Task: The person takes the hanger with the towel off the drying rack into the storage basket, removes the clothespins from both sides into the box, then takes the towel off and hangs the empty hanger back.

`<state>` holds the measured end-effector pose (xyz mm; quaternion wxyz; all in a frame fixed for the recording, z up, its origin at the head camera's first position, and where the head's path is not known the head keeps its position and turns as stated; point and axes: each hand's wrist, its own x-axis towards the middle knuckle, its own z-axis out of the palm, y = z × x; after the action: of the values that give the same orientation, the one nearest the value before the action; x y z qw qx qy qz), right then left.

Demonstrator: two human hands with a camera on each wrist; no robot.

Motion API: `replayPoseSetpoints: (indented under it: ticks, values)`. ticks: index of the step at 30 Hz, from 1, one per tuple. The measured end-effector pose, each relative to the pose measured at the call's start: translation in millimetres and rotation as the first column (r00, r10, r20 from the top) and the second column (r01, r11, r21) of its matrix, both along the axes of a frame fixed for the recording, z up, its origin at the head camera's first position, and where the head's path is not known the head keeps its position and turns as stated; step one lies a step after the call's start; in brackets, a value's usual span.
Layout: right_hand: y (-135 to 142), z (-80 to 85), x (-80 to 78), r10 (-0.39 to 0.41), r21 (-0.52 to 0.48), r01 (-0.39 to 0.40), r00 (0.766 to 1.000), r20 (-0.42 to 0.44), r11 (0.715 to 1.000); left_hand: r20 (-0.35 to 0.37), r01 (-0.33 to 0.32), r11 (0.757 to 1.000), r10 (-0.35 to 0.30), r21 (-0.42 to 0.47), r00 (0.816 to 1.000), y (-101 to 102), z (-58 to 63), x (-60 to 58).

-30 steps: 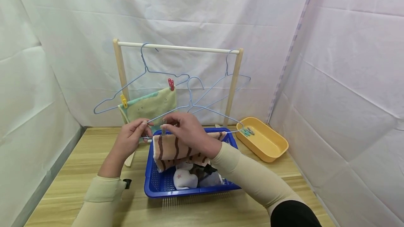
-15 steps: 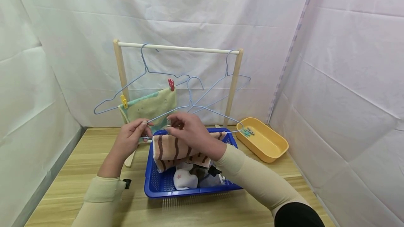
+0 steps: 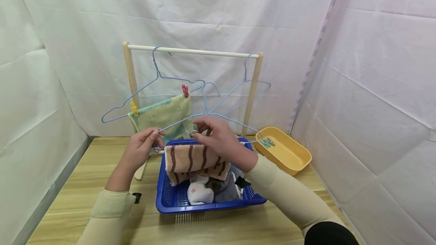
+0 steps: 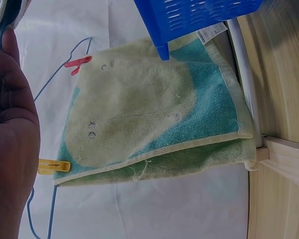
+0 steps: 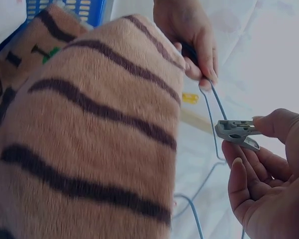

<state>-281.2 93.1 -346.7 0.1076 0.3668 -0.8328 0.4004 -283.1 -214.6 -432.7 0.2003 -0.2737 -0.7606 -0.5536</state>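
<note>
My left hand [image 3: 141,147] grips the left end of a blue wire hanger [image 3: 206,103]. Over its lower bar hangs a tan towel [image 3: 190,158] with wavy brown stripes, above the blue basket [image 3: 211,208]. Between thumb and fingers, my right hand [image 3: 223,139] pinches a grey-green clothespin [image 5: 236,128], just above the towel's top edge and off the cloth. The right wrist view shows the towel's striped face [image 5: 99,124] up close, with the left hand [image 5: 192,40] beyond it. My right hand hides part of the towel's right side.
Behind stands a wooden rack [image 3: 190,51] carrying two blue hangers. One bears a green towel [image 4: 134,104] with a yellow clothespin [image 4: 55,166] and a red clothespin [image 4: 78,63]. White and grey cloth items lie in the basket. A yellow tray [image 3: 289,154] with several clothespins stands at right.
My right hand, with the clothespin, has shifted right along the towel's top edge, away from its left corner. The left hand, hanger and striped towel have stayed in place.
</note>
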Motion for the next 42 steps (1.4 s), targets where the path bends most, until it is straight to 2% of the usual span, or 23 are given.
replayPoseSetpoints:
  ticks: [4,9,16,20,23,27,31,37,42]
  values:
    - [14.0,3.8,-3.2,-0.032,0.002,0.032,0.997,-0.068,0.999,0.0,-0.002,1.0,0.002,0.002,1.0,-0.8,0.8,-0.1]
    - [32.3,6.3,-6.8,-0.058,-0.026,0.055,0.994,-0.094,0.998,-0.003,-0.002,1.0,0.002,-0.002,1.0,-1.3,1.8,-0.1]
    - [64.4,15.6,-7.2,-0.084,-0.116,0.066,0.983,-0.164,0.991,-0.001,-0.003,1.0,0.003,0.009,1.0,-1.9,3.0,0.3]
    - [87.8,18.8,-12.8,-0.153,-0.173,0.123,0.973,-0.174,0.977,0.002,-0.009,1.0,0.009,0.01,1.0,-2.1,3.8,0.8]
    - [106.5,21.2,-19.5,-0.228,-0.195,0.194,0.958,-0.171,0.961,0.003,-0.013,1.0,0.013,0.009,1.0,-2.0,3.9,0.9]
    - [131.7,23.0,-30.1,-0.303,-0.236,0.273,0.948,-0.1,0.933,0.0,-0.01,1.0,0.01,0.005,1.0,-1.9,3.9,0.4]
    - [153.4,18.4,-43.0,-0.327,-0.256,0.321,0.945,0.018,0.912,-0.005,-0.012,1.0,0.012,0.0,1.0,-2.2,3.7,-0.2]
    - [175.8,2.5,-62.7,-0.356,-0.209,0.38,0.923,0.144,0.901,0.006,-0.007,1.0,0.007,0.006,1.0,-2.0,3.0,-0.2]
    - [192.8,-15.1,-81.4,-0.389,-0.164,0.426,0.896,0.214,0.89,0.011,-0.006,1.0,0.005,0.009,1.0,-2.0,2.2,0.0]
